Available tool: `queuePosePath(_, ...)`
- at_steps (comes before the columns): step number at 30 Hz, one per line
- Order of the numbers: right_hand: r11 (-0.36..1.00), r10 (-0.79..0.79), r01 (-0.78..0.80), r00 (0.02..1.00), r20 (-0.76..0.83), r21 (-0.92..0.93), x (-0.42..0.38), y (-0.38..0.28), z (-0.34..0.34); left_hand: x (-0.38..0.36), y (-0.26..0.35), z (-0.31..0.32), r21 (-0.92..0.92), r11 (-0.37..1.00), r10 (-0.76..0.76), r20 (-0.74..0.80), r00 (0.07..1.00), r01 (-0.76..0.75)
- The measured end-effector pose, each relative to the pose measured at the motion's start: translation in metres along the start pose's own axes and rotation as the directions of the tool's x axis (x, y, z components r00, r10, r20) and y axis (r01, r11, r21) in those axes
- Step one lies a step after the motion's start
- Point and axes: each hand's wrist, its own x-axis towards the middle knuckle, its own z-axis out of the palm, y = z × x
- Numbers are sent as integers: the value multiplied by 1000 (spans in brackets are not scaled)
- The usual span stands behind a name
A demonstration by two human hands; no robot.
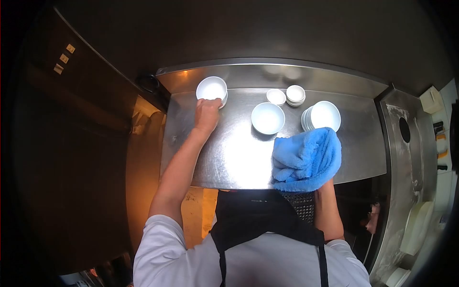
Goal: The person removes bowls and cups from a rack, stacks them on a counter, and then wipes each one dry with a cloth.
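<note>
At the back left of the steel table, my left hand grips the near rim of a white bowl, which sits on another bowl. A fluffy blue cloth covers my right hand, so its fingers are hidden; only the wrist shows at the table's front edge. Just behind the cloth stands a leaning stack of white bowls. One white bowl rests alone near the middle. Behind it are a small white bowl and a short stack of small bowls.
The steel table has a raised back edge against a dark wall. To the right is another steel counter, with knives and a white container beyond it. A dark panel stands at the left.
</note>
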Motion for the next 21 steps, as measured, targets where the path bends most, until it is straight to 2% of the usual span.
queuePosePath(1, 996, -76, 78, 997, 35, -53, 3, 8, -14, -2, -8, 8, 34, 999, -8, 36, 999, 6)
queuePosePath(4, 992, -87, 98, 986, 142, -74, -17, -28, 30, -4, -20, 23, 42, 999, -33, 83, 996, 29)
queuePosePath(5, 997, -53, 59, 991, 119, -46, -21, -35, 32, -2, -19, 23, 45, 999, -35, 88, 995, 31)
queuePosePath(8, 998, 22, -25, 998, 59, 54, -28, -41, 28, 8, -14, 17, 135, 981, -173, 294, 940, 138)
queuePosePath(10, 990, 34, -38, 999, 28, 134, -29, -38, 18, 10, 5, 14, 83, 996, -43, 29, 999, 41)
queuePosePath(11, 997, 17, -19, 999, 28, 76, -30, -38, 18, 11, 20, 10, 67, 998, 20, -108, 994, -12)
queuePosePath(13, 999, -11, 13, 999, 31, -41, -33, -38, 17, 10, 65, -10, -232, 969, 100, 33, 994, -90)
queuePosePath(15, 998, -10, 12, 999, 43, -54, -35, -36, 18, 8, 104, -21, -378, 863, 400, 107, 910, -335)
queuePosePath(18, 999, -20, 24, 995, 95, -42, -30, -32, 17, -1, 125, -9, -279, 888, 453, 397, 798, -364)
queuePosePath(19, 999, -29, 33, 993, 114, -29, -26, -29, 15, 0, 125, -7, -279, 911, 403, 436, 805, -305)
queuePosePath(21, 959, -143, 179, 975, 171, -220, -16, -22, 11, 5, 123, -1, -273, 941, 317, 509, 801, -199)
